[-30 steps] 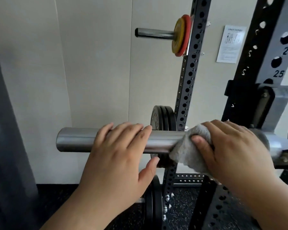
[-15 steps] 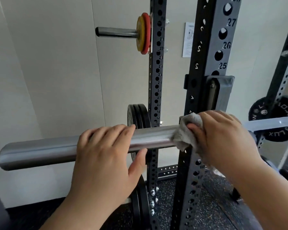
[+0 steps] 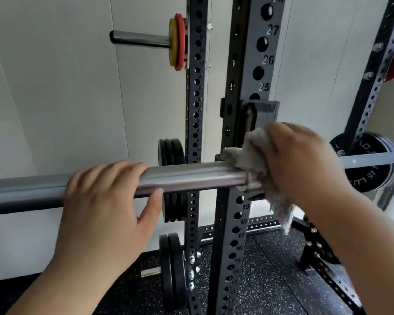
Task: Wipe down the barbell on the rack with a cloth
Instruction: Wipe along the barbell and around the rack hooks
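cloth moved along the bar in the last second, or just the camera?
Yes. The cloth slid right: it was left of the numbered upright, now it lies in front of it.

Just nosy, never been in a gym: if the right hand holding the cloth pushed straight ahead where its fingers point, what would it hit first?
Most likely the bar hook on the rack upright, just behind the cloth that the right hand grips, though depth is hard to judge.

Gym: perforated steel rack upright [image 3: 239, 223], black weight plates [image 3: 171, 153] on pegs, speckled rubber floor [image 3: 271, 280].
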`<state>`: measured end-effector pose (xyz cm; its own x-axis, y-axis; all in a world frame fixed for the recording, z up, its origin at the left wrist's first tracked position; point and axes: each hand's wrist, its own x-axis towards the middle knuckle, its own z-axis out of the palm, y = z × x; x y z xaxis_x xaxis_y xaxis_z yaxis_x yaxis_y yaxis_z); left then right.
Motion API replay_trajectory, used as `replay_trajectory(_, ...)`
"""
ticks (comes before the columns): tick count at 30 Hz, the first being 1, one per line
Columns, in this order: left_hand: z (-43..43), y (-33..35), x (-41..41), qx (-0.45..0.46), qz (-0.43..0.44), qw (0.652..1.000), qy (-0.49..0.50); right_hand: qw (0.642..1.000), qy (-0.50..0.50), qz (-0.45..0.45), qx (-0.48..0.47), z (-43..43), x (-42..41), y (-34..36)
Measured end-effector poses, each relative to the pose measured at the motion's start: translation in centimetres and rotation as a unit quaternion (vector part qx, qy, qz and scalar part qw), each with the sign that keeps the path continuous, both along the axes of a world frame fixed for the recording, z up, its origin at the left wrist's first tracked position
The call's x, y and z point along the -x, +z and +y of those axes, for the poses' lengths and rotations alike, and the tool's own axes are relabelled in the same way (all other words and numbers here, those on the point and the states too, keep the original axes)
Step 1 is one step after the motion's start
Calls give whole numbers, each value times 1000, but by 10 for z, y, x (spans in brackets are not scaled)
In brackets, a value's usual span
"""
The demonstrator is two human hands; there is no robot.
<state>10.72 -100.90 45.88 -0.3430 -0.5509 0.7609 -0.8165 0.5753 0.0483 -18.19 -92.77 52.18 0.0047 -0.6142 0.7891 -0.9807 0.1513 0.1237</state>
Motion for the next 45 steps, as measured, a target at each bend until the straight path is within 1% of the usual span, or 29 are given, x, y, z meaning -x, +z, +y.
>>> replay_trajectory(1,4,1,9,-5,4,1000,9,999,-3,-48,17,2,15,4)
replay_trajectory(2,7,3,19,-12,2,1000,11,995,17,-102,3,1,24,5)
replay_trajectory(3,11,5,31,-19,-6,1000,5,988,53,-142,-44,-2,28,2)
replay_trajectory(4,14,6,44,-24,-17,1000,-5,978,96,-158,-100,-6,30,-2)
replay_trajectory(5,18,8,57,-28,-29,999,-16,969,135,-153,-139,-8,30,-8)
replay_trajectory(7,26,10,80,-34,-46,998,-34,954,188,-155,-177,-7,40,-14)
replay_trajectory(9,32,10,96,-38,-54,997,-44,945,190,-186,-191,1,65,-18)
replay_trajectory(10,33,10,103,-37,-55,997,-46,952,169,-186,-175,4,83,-22)
replay_trajectory(12,35,10,115,-32,-53,997,-47,979,72,-141,-132,13,121,-31)
replay_trajectory(13,35,10,122,-28,-53,997,-45,985,14,-125,-119,18,137,-34)
replay_trajectory(14,36,11,130,-24,-54,997,-42,987,-22,-119,-104,19,148,-36)
replay_trajectory(15,37,11,139,-21,-54,998,-39,988,-24,-122,-92,18,150,-38)
replay_trajectory(16,38,12,150,-22,-52,998,-34,989,2,-124,-82,16,145,-40)
replay_trajectory(18,43,14,167,-29,-40,999,-18,985,85,-122,-84,8,122,-48)
replay_trajectory(20,50,16,178,-37,-24,999,4,985,134,-89,-68,5,113,-57)
replay_trajectory(21,51,17,181,-40,-17,999,11,987,134,-71,-58,5,122,-58)
replay_trajectory(23,52,18,184,-40,-19,999,14,995,91,-43,-23,9,158,-61)
replay_trajectory(24,50,18,185,-35,-28,999,12,997,54,-53,0,13,177,-63)
replay_trajectory(25,48,18,186,-31,-39,999,10,996,18,-82,19,18,193,-64)
replay_trajectory(27,42,19,188,-29,-47,998,5,990,-22,-135,44,24,210,-65)
replay_trajectory(29,35,18,191,-26,-41,999,9,988,5,-149,45,23,205,-62)
replay_trajectory(34,28,16,195,-16,-26,999,25,973,151,-173,37,12,162,-45)
replay_trajectory(36,28,16,195,-9,-18,1000,22,971,197,-130,29,2,156,-42)
replay_trajectory(38,28,15,195,5,-11,1000,23,975,211,-63,8,-3,158,-44)
replay_trajectory(42,22,12,199,35,5,999,33,980,174,44,-91,8,179,-48)
replay_trajectory(45,20,9,203,58,23,997,48,980,162,85,-82,10,191,-43)
